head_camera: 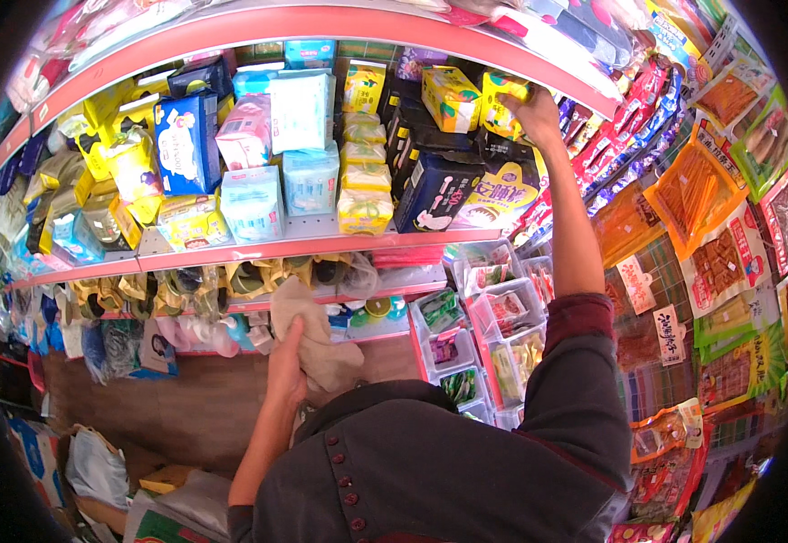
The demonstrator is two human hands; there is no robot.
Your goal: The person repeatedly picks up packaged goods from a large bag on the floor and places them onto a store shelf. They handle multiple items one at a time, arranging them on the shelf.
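Note:
My left hand (287,366) grips a crumpled beige cloth (319,346) in front of my body, below the shelf's front edge. My right hand (536,117) reaches up to the right end of the shelf, its thumb and fingers around a yellow packet (499,108) with a green pattern. Just left of that packet, a similar yellow pack (449,98) rests tilted on dark boxes. Under it stands a navy box (438,193) with white print. A stack of yellow packs (365,197) is beside it, then light blue packs (252,203) and a blue pack (187,142).
A pink-edged shelf (339,248) runs across, with another red-edged shelf (299,28) above. Clear plastic bins (506,309) with small wrapped goods stand below right. Hanging snack bags (699,186) line the right wall. A bag-filled carton (98,468) sits on the wooden floor (163,407).

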